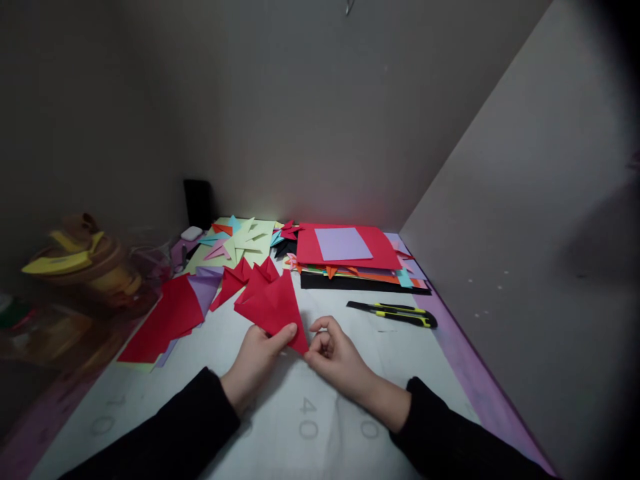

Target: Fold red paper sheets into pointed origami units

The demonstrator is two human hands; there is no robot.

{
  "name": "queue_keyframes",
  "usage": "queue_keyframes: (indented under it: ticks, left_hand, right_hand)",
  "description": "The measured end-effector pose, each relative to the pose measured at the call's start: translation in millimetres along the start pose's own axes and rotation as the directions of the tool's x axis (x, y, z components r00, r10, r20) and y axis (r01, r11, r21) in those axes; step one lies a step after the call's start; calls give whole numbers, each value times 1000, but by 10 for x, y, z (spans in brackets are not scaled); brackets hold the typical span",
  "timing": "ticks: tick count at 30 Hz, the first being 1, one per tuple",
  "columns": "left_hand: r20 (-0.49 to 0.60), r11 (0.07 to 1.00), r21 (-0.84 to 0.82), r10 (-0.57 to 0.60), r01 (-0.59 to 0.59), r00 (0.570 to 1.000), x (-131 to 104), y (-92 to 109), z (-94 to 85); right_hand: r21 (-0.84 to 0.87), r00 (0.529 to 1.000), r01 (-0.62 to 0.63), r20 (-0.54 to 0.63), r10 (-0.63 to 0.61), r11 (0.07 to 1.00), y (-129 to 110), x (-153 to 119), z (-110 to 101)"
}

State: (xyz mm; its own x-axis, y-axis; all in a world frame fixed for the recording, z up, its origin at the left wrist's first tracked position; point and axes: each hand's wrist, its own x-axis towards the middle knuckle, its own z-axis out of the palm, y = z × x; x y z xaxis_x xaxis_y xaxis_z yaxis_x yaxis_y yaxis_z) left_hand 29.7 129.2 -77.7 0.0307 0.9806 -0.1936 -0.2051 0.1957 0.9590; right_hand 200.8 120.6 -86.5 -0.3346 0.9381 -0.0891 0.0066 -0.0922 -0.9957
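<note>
A folded red paper (280, 303) is held above the white mat in the middle of the view. My left hand (260, 357) pinches its lower left edge, the thumb lying on top of the paper. At the paper's lower right corner is my right hand (335, 353), its thumb and a curled finger closed on the tip. Just behind the held piece lie other folded red papers (235, 277), partly covered by it.
Red and lilac sheets (165, 320) lie at the left. Behind are folded colored pieces (245, 240) and a paper stack (305, 250) with a lilac square (343, 244) on top. A yellow-black cutter (400, 313) lies right. Walls (310, 120) stand behind and at the right.
</note>
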Motion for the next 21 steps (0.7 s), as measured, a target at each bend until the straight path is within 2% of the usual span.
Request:
queue_keyframes:
  ticks: [3, 6, 9, 12, 14, 16, 18, 21]
  left_hand:
    - [28, 992, 100, 73, -75, 997, 39, 117, -53]
    - [207, 940, 294, 115, -174, 972, 9, 196, -60]
    - [354, 848, 459, 98, -264, 930, -84, 203, -20]
    - [413, 838, 473, 63, -273, 909, -146, 197, -2]
    - [441, 872, 402, 83, -279, 894, -137, 204, -25]
    - [468, 886, 345, 122, -308, 875, -102, 213, -70]
    - [491, 877, 342, 140, -338, 860, -68, 218, -113]
    - [523, 855, 370, 132, -363, 842, -57, 229, -141]
  right_hand:
    - [85, 998, -54, 46, 50, 995, 24, 30, -47]
    - [173, 997, -19, 71, 7, 985, 18, 74, -73]
    - [174, 997, 20, 71, -33, 985, 10, 88, -66]
    - [101, 994, -104, 27, 102, 989, 39, 75, -65]
    - [106, 991, -120, -49, 126, 987, 61, 69, -82]
    - [120, 991, 13, -134, 3, 993, 67, 67, -110]
    - [86, 966, 199, -185, -181, 976, 55, 65, -142]
    - [12, 934, 332, -145, -326, 943, 36, 54, -183]
